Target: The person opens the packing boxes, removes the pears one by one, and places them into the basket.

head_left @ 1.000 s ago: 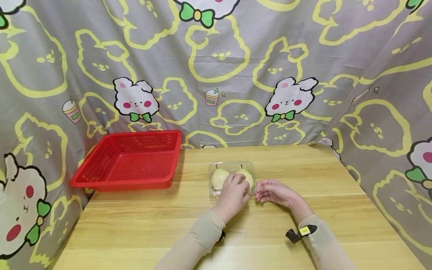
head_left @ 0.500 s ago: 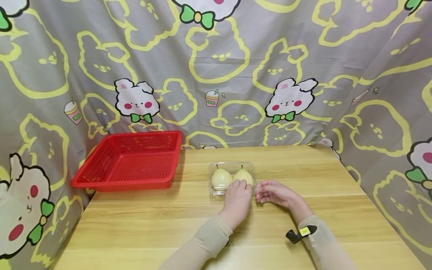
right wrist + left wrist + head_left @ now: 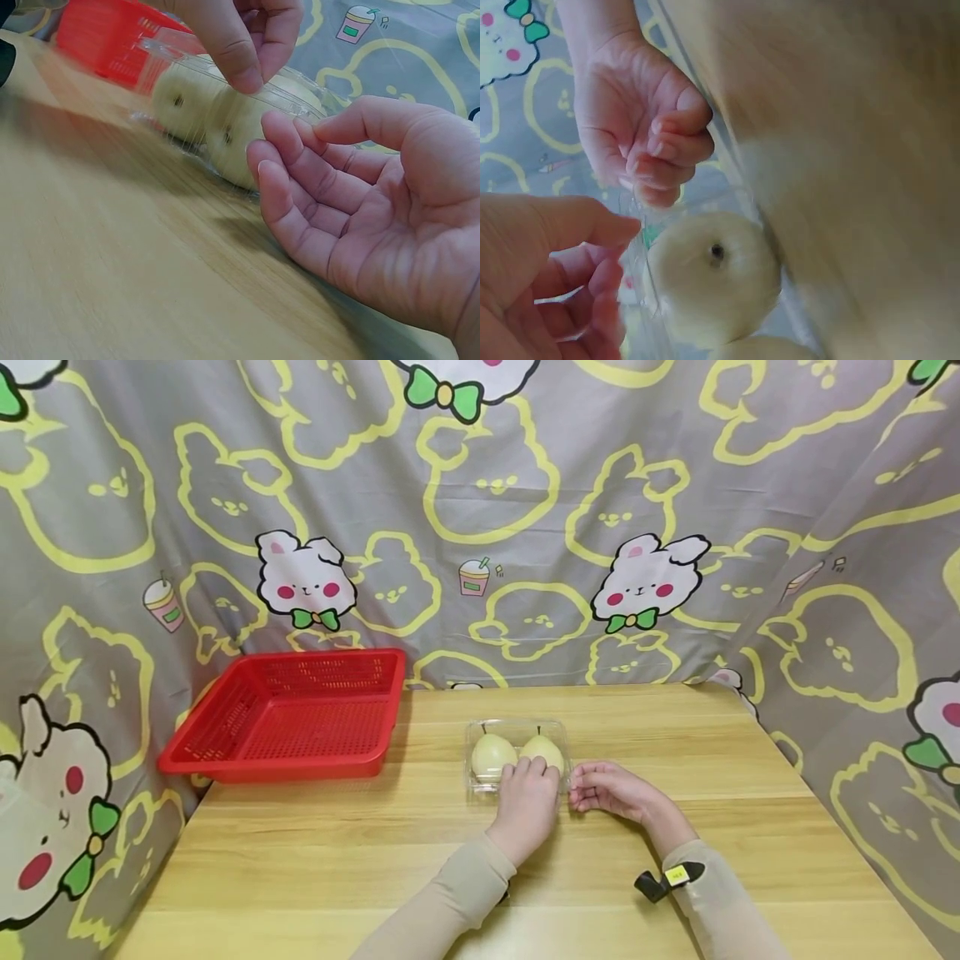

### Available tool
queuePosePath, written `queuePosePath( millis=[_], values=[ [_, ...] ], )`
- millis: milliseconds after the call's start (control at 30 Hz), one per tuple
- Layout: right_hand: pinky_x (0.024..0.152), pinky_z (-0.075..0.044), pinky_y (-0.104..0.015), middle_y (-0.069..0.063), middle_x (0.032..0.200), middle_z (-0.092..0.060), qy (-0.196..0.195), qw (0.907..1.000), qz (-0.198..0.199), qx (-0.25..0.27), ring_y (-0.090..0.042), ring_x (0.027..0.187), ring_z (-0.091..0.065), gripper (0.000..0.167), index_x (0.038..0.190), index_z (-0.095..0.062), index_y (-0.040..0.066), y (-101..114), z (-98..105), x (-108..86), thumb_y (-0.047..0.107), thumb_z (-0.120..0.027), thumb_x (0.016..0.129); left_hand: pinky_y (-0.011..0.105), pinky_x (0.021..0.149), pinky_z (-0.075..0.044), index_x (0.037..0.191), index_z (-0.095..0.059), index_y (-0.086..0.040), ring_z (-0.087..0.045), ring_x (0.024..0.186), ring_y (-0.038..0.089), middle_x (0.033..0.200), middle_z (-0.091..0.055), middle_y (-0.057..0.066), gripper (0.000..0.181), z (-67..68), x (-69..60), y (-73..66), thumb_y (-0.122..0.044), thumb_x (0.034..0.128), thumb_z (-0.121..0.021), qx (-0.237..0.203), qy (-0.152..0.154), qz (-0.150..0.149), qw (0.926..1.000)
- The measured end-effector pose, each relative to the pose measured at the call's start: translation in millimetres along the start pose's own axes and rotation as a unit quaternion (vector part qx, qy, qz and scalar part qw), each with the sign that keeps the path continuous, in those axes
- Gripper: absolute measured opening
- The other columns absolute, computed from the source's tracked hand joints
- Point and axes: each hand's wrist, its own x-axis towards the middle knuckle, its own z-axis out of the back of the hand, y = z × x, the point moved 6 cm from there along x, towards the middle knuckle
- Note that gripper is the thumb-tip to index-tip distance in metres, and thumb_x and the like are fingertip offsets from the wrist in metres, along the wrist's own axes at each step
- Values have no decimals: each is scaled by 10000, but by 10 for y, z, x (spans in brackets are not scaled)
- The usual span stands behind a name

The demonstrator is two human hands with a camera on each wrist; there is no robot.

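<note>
A clear plastic clamshell box (image 3: 517, 724) with two pale yellow pears (image 3: 492, 755) inside lies on the table in front of me. My left hand (image 3: 527, 806) is at the box's front edge, right of its middle. Its fingers curl over the lid, and in the right wrist view its thumb (image 3: 244, 71) meets the lid's edge. Beside the right front corner, my right hand (image 3: 611, 789) pinches the box's edge between thumb and index finger, the other fingers curled. In the left wrist view one pear (image 3: 705, 292) shows its stem end through the plastic.
A red perforated plastic basket (image 3: 315, 768) stands at the back left of the wooden table (image 3: 322, 868). A patterned grey curtain (image 3: 525, 485) hangs behind the table and along both sides. A black camera mount (image 3: 652, 886) is strapped to the right wrist.
Over the last second my left hand has slid right along the front of the box, uncovering more of the left pear. My right hand and the box have stayed in place.
</note>
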Motion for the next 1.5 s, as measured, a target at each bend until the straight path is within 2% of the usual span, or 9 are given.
queuePosePath(
  millis=[133,300,533,767,1033,1233,1500],
  values=[
    [744,-568,-253,11,839,-712,3,10000,30,14,-111,795,-685,278,928,-609,110,2,4,6,-2,-363,994,250,650,-280,778,-646,-215,-459,737,111,801,-549,-82,148,-37,16,46,-326,819,-736,-229,-42,266,9994],
    [747,-568,-250,15,835,-711,-13,10000,64,64,-105,792,-684,295,918,-612,113,0,12,11,-9,-355,993,247,654,-294,758,-649,-218,-463,738,102,789,-555,-90,140,-52,27,51,-317,824,-724,-351,-6,313,9989],
    [752,-565,-243,26,826,-705,-23,9999,46,103,-99,790,-683,302,908,-623,124,-23,8,8,-5,-361,985,271,657,-294,812,-660,-210,-475,752,116,804,-563,-87,175,-32,12,3,-368,814,-734,48,120,253,9996],
    [744,-565,-237,27,826,-705,37,9998,129,118,-99,786,-683,318,914,-621,117,-15,-10,25,-21,-343,982,338,725,-291,804,-678,-246,-438,804,139,798,-560,-93,24,12,-12,-22,-267,803,-689,637,89,304,9975],
    [731,-567,-235,30,812,-707,-4,9999,100,133,-94,770,-686,333,896,-631,124,0,-24,44,-24,-344,977,324,717,-300,787,-691,-246,-451,800,132,782,-579,-103,85,-2,8,-15,-323,781,-725,891,-231,-25,9957],
    [728,-567,-231,38,799,-712,-95,9998,80,174,-80,759,-686,322,881,-632,134,-6,-22,39,-15,-361,970,326,734,-307,800,-686,-238,-458,814,130,800,-596,-102,252,-24,29,15,-465,735,-775,683,-290,-189,9971],
    [717,-564,-227,43,789,-708,-154,9997,157,126,-79,751,-683,325,871,-620,140,-10,-8,40,-28,-355,956,325,731,-303,813,-676,-247,-451,799,127,796,-589,-109,245,-14,43,16,-462,741,-771,591,-345,-280,9973]
  ],
)
